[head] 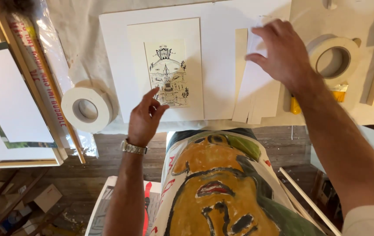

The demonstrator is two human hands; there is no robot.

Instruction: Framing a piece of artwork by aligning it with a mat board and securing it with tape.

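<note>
Left hand (145, 117), fingers loosely spread, fingertip touching matted ink drawing (168, 72) at frame centre. Right hand (281, 54), fingers spread flat, presses white paper strips (257, 94), upper right of the bench (366, 111).

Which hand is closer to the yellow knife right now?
Right. The right hand rests on the paper strips just up and left of the yellow knife; the left hand is far off, fingertips on the matted drawing.
</note>
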